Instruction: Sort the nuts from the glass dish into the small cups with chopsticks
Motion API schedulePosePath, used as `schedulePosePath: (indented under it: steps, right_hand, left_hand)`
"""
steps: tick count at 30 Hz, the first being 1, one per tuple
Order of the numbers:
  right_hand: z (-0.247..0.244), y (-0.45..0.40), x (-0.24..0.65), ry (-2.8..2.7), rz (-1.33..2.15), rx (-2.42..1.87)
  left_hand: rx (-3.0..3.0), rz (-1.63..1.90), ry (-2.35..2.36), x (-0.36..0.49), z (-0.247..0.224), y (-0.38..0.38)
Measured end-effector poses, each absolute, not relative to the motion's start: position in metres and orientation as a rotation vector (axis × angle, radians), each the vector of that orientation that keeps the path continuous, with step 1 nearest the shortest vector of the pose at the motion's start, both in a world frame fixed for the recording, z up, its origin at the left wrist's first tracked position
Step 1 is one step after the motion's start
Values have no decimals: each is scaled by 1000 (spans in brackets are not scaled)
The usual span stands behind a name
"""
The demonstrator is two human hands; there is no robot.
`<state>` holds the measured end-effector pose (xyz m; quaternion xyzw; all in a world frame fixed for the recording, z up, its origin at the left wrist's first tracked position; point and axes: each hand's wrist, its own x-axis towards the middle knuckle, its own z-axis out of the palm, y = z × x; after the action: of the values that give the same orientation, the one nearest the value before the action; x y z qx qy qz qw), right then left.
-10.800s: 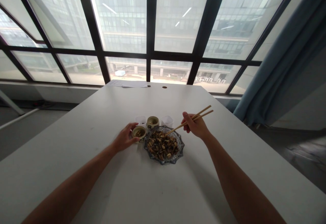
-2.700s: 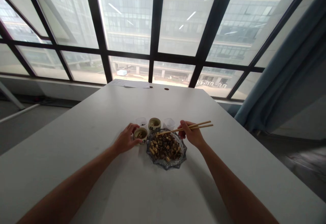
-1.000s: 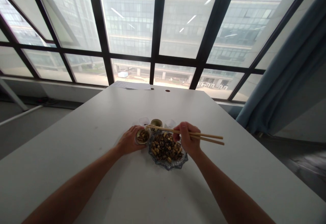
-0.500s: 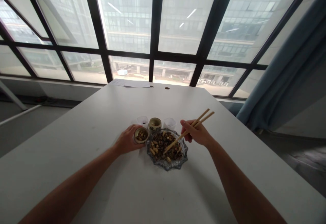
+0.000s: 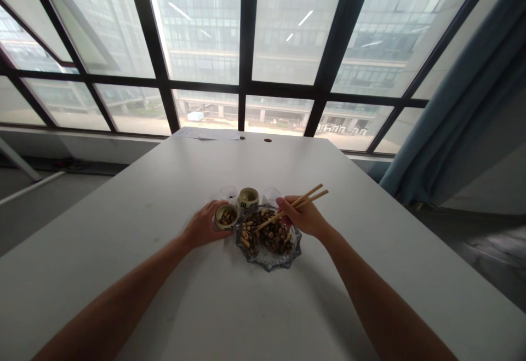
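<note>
My left hand (image 5: pixel 206 224) is wrapped round a small ceramic cup (image 5: pixel 226 217), tilted toward me, with some brown and tan pieces inside. Just right of it stands a scalloped glass bowl (image 5: pixel 269 264) heaped with dark seeds (image 5: pixel 276 239) and paler pieces that look like peanuts (image 5: pixel 245 235). Over the bowl's right side my right hand (image 5: pixel 302 216) grips a pair of wooden chopsticks (image 5: pixel 306 199). Their tips reach down to the heap left of its middle. Whether they pinch a piece I cannot tell.
Behind the bowl stand a second ceramic cup (image 5: pixel 249 198) and two clear plastic containers, the left one (image 5: pixel 228 192) with a few dark bits and the right one (image 5: pixel 271 194) partly hidden. Papers (image 5: pixel 209 133) lie at the white table's (image 5: pixel 246 317) far edge, before large windows. A blue curtain (image 5: pixel 444 114) hangs right.
My right hand has moved left with the chopsticks, whose tips shifted up and left in the heap. The seeds have been pushed away from the bowl's near side. My left hand stays on the cup.
</note>
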<state>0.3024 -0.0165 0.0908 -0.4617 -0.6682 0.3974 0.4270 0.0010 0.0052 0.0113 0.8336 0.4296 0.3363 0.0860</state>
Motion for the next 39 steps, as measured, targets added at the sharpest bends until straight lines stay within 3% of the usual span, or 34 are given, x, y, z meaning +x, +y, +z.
schedulePosePath:
  steps: [20, 39]
  right_hand:
    - [97, -28, 305, -1767, 1081, -1185]
    - [79, 5, 338, -1216, 1061, -1144]
  left_hand:
    - [2465, 972, 1278, 0, 9, 6]
    - [2462, 991, 1247, -1, 7, 7]
